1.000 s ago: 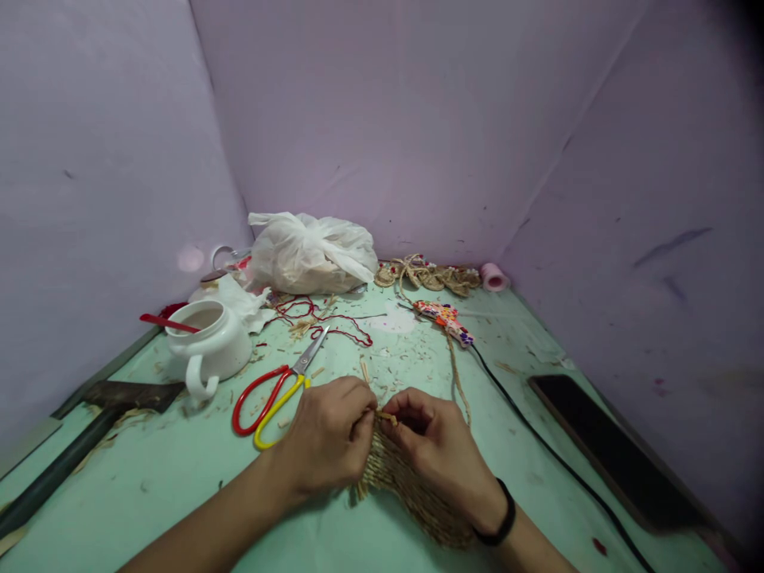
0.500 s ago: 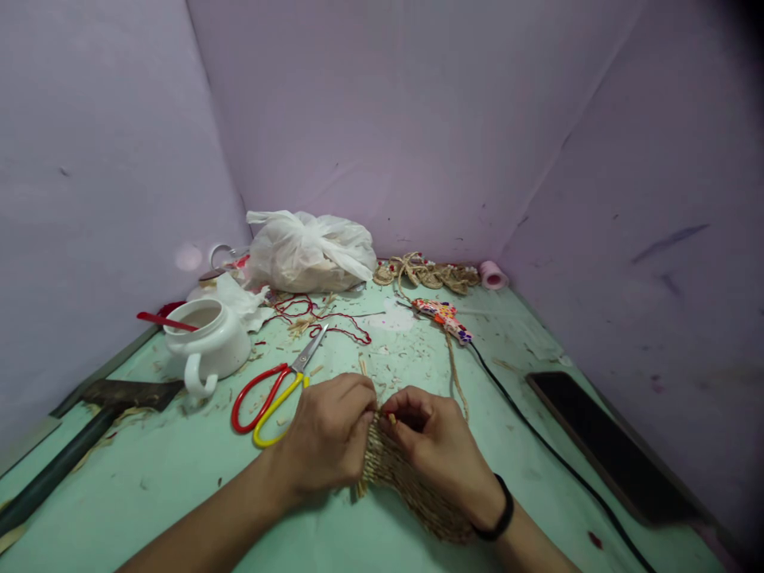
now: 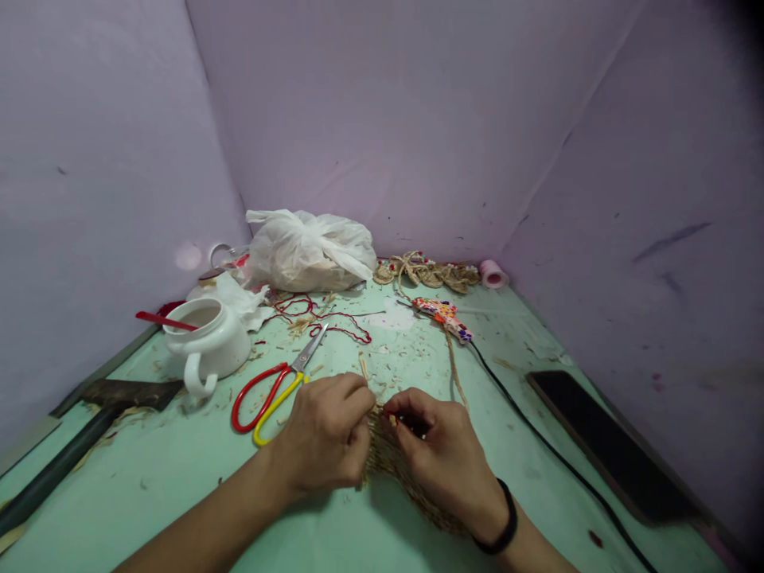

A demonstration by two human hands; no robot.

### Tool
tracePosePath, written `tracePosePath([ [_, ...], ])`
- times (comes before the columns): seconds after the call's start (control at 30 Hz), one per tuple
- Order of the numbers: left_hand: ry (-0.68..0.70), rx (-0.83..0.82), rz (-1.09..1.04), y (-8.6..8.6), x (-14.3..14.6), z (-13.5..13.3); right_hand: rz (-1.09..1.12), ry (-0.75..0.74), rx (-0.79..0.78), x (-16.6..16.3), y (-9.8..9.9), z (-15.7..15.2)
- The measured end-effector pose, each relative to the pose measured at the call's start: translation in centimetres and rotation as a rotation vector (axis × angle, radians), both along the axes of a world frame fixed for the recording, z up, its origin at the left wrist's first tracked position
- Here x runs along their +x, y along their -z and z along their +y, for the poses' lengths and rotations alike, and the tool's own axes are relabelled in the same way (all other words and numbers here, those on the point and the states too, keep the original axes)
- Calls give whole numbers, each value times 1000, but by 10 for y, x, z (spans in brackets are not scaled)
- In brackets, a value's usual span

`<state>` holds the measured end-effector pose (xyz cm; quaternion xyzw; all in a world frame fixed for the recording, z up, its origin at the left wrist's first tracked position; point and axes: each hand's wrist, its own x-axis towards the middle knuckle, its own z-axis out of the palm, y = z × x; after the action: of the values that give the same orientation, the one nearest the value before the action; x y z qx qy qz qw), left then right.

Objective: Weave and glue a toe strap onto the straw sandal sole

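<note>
The left hand [image 3: 325, 436] and right hand [image 3: 442, 460] each pinch the far edge of the woven straw piece [image 3: 382, 458], which lies between and under them on the green table [image 3: 179, 485]. Red-and-yellow scissors [image 3: 294, 374] lie just left of the left hand; a dark phone [image 3: 609, 446] lies well apart, right of the right hand.

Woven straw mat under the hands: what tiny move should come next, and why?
Probably draw the short straw end across and tuck it into the weave. The right hand pinches that end at the top edge of the woven straw mat, the left hand pins the mat beside it, and the end sticks out loose.
</note>
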<state>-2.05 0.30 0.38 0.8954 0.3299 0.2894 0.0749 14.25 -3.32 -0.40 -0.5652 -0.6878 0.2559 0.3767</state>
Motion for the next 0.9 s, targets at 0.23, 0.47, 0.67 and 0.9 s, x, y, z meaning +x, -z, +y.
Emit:
tracePosePath([
  [0.23, 41, 83, -67, 0, 0, 1, -133, -12, 361, -1, -3, -6],
  [0.47, -79, 47, -318, -5, -1, -7, -377, 62, 734, -6, -4, -10],
  [0.67, -228, -280, -580, -14, -2, -11, -471, 167, 888, -3, -4, -8],
  [0.9, -352, -916, -585, -19, 7, -3, -582, 157, 875, -8, 0, -7],
])
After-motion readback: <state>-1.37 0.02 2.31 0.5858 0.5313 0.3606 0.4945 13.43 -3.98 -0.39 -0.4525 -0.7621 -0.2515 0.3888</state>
